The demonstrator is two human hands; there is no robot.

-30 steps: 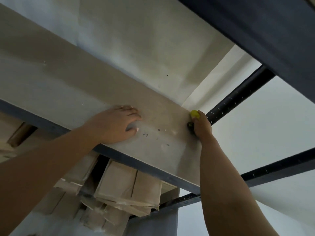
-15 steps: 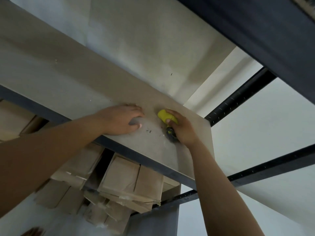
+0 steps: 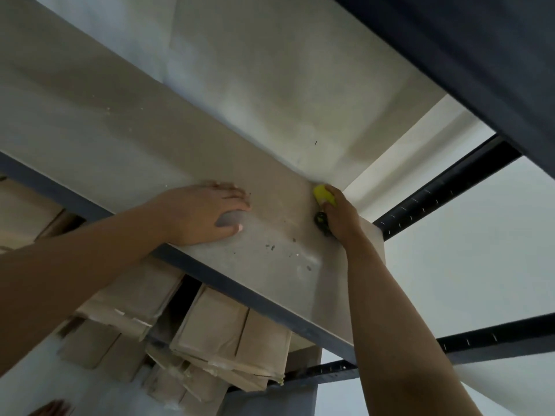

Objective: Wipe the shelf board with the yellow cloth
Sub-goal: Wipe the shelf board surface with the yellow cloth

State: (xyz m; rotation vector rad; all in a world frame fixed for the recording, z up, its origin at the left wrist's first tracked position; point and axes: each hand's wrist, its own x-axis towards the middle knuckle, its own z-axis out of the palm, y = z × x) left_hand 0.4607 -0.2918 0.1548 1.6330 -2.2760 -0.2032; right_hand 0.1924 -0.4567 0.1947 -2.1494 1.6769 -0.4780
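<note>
The shelf board (image 3: 126, 139) is a pale beige panel running from upper left to lower right, with dark specks near its right front part. My right hand (image 3: 341, 216) is shut on the yellow cloth (image 3: 323, 194), pressing it onto the board at the back right, where the board meets the wall. Only a small yellow bunch and a dark bit below it show past my fingers. My left hand (image 3: 204, 213) lies flat, palm down, on the board near its front edge, fingers spread, holding nothing.
A dark metal rail (image 3: 240, 292) edges the board's front. Folded cardboard boxes (image 3: 228, 340) are stacked on the level below. Black slotted rack beams (image 3: 444, 187) run to the right, and a dark upper shelf (image 3: 480, 64) overhangs at top right. The white wall (image 3: 270, 85) stands behind.
My right hand slid the cloth left toward my left hand, then away to the back right edge by the wall. My left hand stayed flat on the board.
</note>
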